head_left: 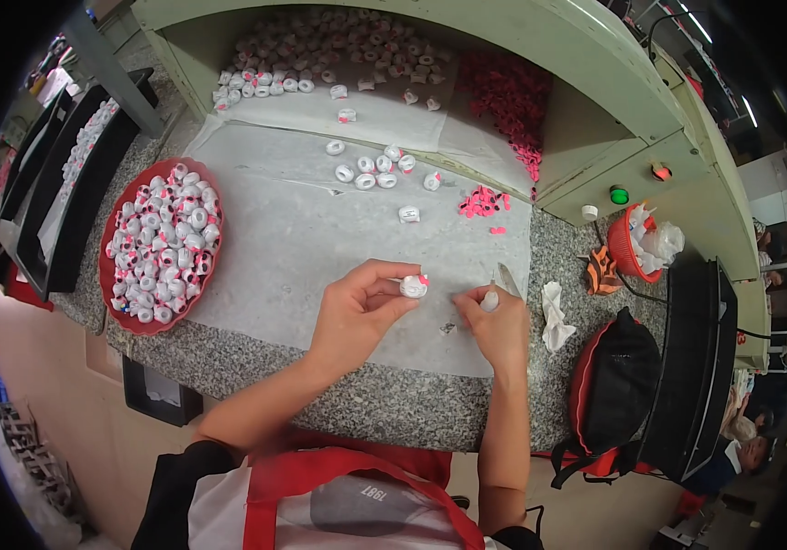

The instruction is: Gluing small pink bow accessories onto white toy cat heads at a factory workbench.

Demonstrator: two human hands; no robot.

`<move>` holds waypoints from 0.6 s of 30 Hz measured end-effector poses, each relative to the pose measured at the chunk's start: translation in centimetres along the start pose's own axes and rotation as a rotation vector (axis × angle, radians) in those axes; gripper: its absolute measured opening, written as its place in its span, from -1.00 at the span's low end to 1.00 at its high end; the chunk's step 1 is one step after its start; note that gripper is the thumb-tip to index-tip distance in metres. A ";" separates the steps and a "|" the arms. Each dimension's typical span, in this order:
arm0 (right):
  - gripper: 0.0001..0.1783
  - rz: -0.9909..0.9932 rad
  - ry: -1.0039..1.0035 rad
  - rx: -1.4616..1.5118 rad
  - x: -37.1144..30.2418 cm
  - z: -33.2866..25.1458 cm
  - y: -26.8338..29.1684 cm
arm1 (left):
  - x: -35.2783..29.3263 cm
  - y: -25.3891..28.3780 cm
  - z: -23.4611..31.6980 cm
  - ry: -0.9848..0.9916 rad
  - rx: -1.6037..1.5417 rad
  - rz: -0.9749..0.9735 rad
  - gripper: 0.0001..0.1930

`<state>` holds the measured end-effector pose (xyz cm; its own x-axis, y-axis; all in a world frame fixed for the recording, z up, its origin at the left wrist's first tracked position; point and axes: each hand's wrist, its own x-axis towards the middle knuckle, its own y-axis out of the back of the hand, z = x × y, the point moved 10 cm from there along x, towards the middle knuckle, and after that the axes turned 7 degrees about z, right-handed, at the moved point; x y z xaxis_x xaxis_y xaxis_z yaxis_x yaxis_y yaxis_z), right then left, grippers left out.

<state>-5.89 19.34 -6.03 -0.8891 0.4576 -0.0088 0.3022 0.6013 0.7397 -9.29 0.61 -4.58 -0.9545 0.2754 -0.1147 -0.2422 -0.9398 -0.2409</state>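
My left hand (357, 307) pinches a small white rounded toy-like part (414, 287) with a pink bit on its top, just above the paper-covered bench. To its right, my right hand (499, 325) is closed round a small white thing (490, 301) with a thin tip pointing away from me; its kind is not clear. A slim pointed metal tool (506, 280) shows just beyond that hand. Several matching white parts (384, 165) lie loose further back on the white paper (265, 211). A little heap of pink pieces (483, 202) lies to their right.
A red basin (109, 266) full of white and pink parts stands at left. Under the pale green cabinet (595, 55) are piles of white parts (338, 46) and pink pieces (508, 96). At right are a crumpled tissue (555, 316), a red basket (621, 246) and a black bag (623, 385).
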 end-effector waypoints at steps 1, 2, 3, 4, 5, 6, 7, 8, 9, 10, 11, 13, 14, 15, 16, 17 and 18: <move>-0.85 0.007 0.021 -0.001 0.1 -0.2 0.0 | 0.0 0.1 0.0 0.002 -0.001 0.001 -0.71; -0.85 0.005 0.021 -0.004 0.0 -0.5 0.2 | 0.0 0.1 0.0 0.005 -0.010 0.001 -0.71; -0.85 -0.011 -0.052 0.177 -0.1 -0.4 0.4 | 0.0 0.1 0.0 0.007 -0.018 0.001 -0.72; -0.86 -0.029 -0.123 0.359 -0.3 -0.7 0.6 | 0.0 0.2 0.0 0.006 -0.020 0.005 -0.72; -0.86 -0.033 -0.119 0.358 -0.6 -1.3 1.0 | 0.0 0.2 -0.1 0.005 -0.014 0.004 -0.72; -0.87 -0.077 -0.136 0.543 -1.1 -2.2 1.1 | 0.1 0.2 -0.2 0.004 -0.008 0.003 -0.71; -0.88 -0.121 -0.154 0.728 -1.6 -2.9 1.1 | 0.0 0.3 -0.3 0.004 -0.009 0.008 -0.71; -0.88 -0.125 -0.153 0.727 -2.0 -3.3 1.1 | 0.0 0.3 -0.4 -0.009 0.022 0.002 -0.72; -0.89 -0.166 -0.060 0.808 -2.5 -5.0 0.9 | 0.0 0.2 -0.4 -0.021 0.053 -0.004 -0.71; -0.90 -0.201 0.031 0.889 -3.0 -6.6 0.7 | -0.1 0.1 -0.5 -0.020 0.055 -0.006 -0.71; -0.90 -0.199 0.029 0.892 -3.3 -7.1 0.4 | -0.2 -0.1 0.0 -0.067 0.041 -0.017 -0.72; -0.90 -0.174 -0.052 0.834 -3.6 -6.9 -0.2 | -0.3 -0.4 0.6 -0.112 0.030 -0.031 -0.72; -0.90 -0.172 -0.055 0.836 -3.6 -6.8 -0.3 | -0.4 -0.5 1.0 -0.147 0.018 -0.039 -0.72; -0.89 -0.142 -0.098 0.828 -3.5 -6.3 -0.3 | -0.5 -0.6 1.4 -0.181 0.006 -0.048 -0.72; -0.89 -0.112 -0.139 0.819 -3.5 -5.7 -0.3 | -0.5 -0.6 1.3 -0.180 0.008 -0.051 -0.72; -0.89 -0.110 -0.140 0.821 -3.5 -5.6 -0.3 | -0.6 -0.7 1.5 -0.211 0.015 -0.059 -0.71; -0.89 -0.099 -0.131 0.814 -3.5 -5.5 -0.2 | -0.7 -0.7 1.8 -0.242 0.022 -0.067 -0.70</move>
<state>-4.76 14.03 -2.49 -0.8924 0.4204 -0.1640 0.4240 0.9056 0.0140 -8.76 0.74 -2.61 -0.9496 0.2829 0.1352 -0.3071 -0.9261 -0.2193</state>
